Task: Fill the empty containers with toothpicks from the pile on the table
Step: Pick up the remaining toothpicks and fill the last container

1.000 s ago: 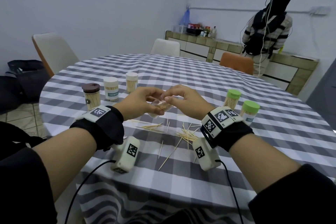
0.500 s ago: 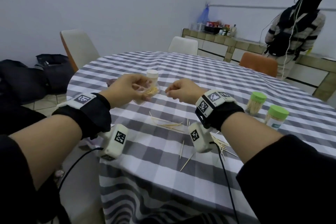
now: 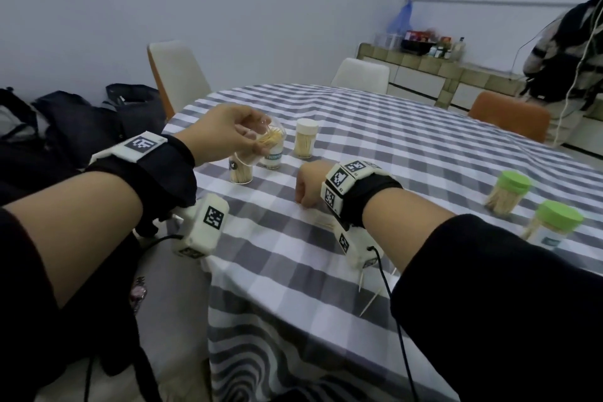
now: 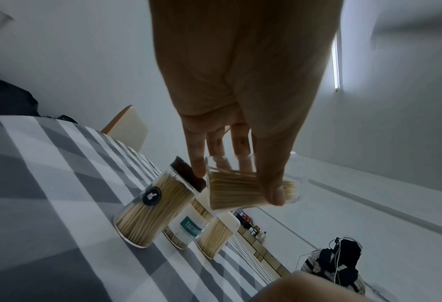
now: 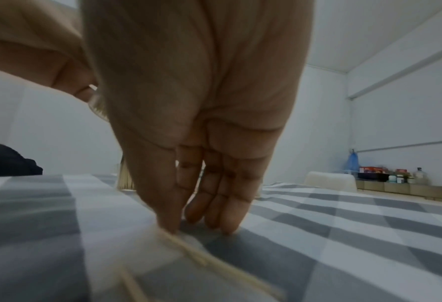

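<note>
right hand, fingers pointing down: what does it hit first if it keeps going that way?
The tablecloth: the right hand has fingertips on or nearly on it, beside loose toothpicks. Actual contact is unclear.

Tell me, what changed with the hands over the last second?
The right hand left the clear container and dropped to the loose toothpicks on the tablecloth. The left hand swung the container leftward, still gripping it. The lidded jars stayed put.

Clear container (image 3: pixel 265 140), half full of toothpicks, tilted in the air at centre-left; loose toothpicks (image 5: pixel 209 259) lie scattered on the tabletop (image 3: pixel 424 173), lower centre of the frame.
</note>
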